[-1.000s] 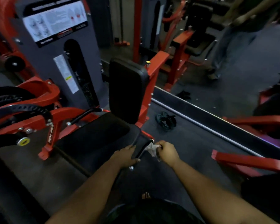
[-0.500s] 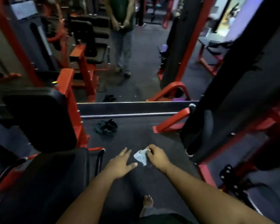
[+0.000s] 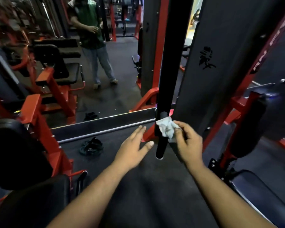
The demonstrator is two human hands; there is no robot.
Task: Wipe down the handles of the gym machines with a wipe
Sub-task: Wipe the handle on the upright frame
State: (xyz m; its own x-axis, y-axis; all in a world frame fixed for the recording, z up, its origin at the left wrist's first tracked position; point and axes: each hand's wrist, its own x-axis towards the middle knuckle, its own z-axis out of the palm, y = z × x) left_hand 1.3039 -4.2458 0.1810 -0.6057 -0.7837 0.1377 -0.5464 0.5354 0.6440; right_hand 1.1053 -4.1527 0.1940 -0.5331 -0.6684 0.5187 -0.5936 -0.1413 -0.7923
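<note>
Fingers (image 3: 182, 127) of right hand (image 3: 189, 143) pinched on crumpled wipe (image 3: 166, 129), pressed against black handle (image 3: 161, 143) of the machine beside the mirror. Left hand (image 3: 132, 150) spread wide, holding nothing. Wiping just starting; next, probably wrap and stroke down the grip.

Dim gym, dark rubber floor (image 3: 155, 186), mirror (image 3: 118, 66).

Counts: 2 bare hands, left hand (image 3: 132, 152) & right hand (image 3: 188, 143). 1 wipe (image 3: 166, 129). 1 black handle (image 3: 161, 145). 1 bystander (image 3: 90, 38). 1 dark bundle (image 3: 91, 147) on floor.
</note>
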